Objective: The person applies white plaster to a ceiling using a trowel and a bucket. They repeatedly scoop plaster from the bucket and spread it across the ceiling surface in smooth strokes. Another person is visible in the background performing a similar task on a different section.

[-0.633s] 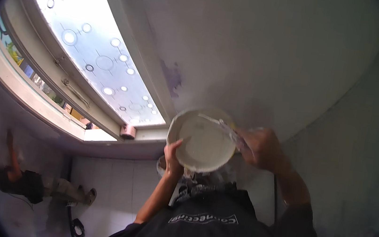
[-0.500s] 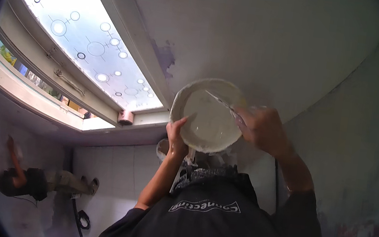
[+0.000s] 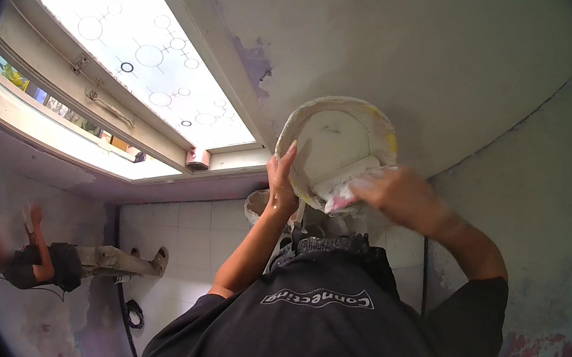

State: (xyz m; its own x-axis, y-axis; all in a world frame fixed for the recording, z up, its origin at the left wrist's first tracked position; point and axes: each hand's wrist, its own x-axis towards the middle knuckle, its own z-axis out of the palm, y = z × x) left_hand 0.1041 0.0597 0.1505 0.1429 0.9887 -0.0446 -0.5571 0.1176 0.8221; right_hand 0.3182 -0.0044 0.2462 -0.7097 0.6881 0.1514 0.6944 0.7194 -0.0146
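Left grip holds the bucket by its 8 o'clock rim, thumb reaching over the inner wall. Right grip, at the bucket's 4 o'clock, is closed on a scraper; its pale blade lies toward the bucket's 5 o'clock. White smears coat the bucket, which sits just off the view's centre toward 2 o'clock. From it, a second bucket lies at 8 o'clock, a window at 10 and, farther off, another person at 8.
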